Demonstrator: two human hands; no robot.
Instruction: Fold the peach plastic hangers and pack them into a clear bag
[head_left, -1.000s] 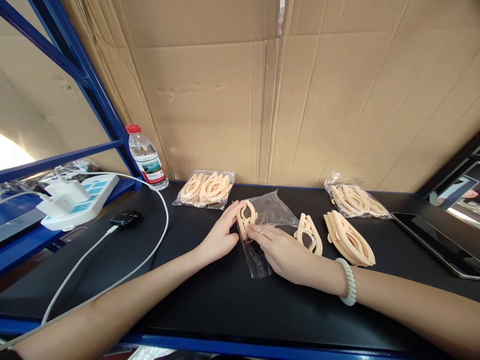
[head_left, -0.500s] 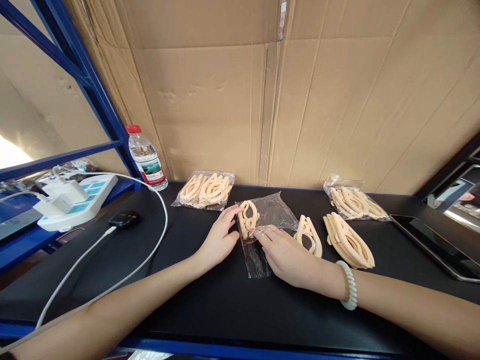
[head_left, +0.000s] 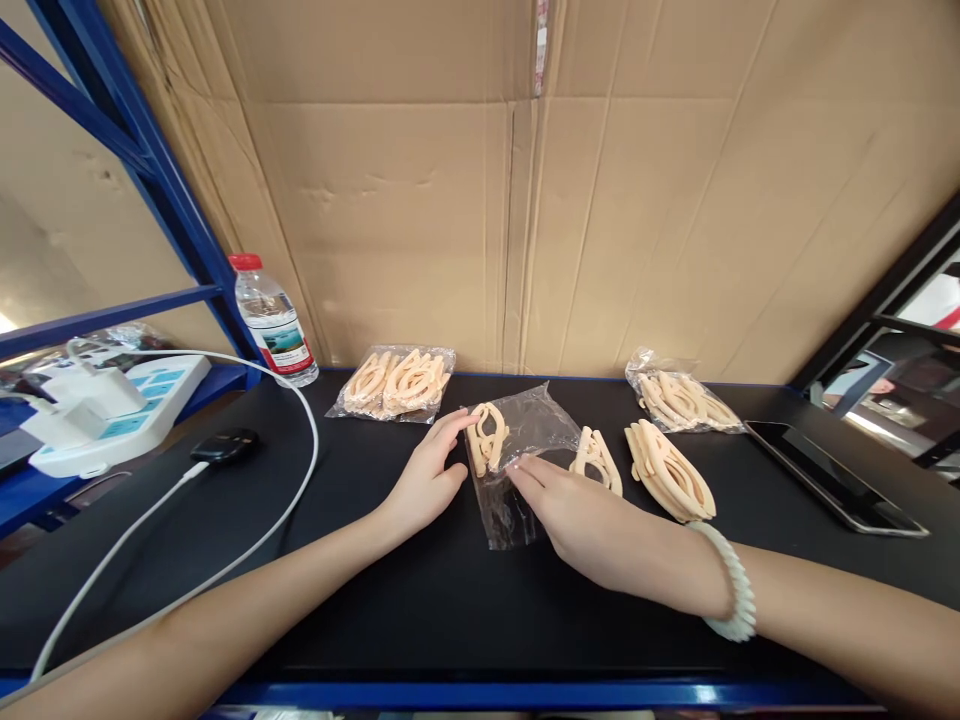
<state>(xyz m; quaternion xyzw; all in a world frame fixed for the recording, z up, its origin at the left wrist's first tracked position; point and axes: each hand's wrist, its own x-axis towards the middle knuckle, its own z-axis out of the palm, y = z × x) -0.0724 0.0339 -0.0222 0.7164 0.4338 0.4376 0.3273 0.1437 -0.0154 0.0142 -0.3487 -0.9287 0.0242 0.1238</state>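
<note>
At left end of clear bag (head_left: 536,415), we have pale folded piece (head_left: 497,448), in it or on it, can't tell. Step's likely lining piece up with bag; next move probably wants bag steady. Left hand (head_left: 421,478): thumb apart from fingers, touching piece. Right hand (head_left: 581,508) at bag's near side, can't tell if pinching. Piece's long axis runs away from us, rounded end toward bag's far edge.

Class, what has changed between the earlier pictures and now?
The right hand has slid right along the clear plastic bag, its fingers now apart from the beige looped piece. The left hand stays at that piece; the red-capped clear bottle and loose beige stack stayed.
</note>
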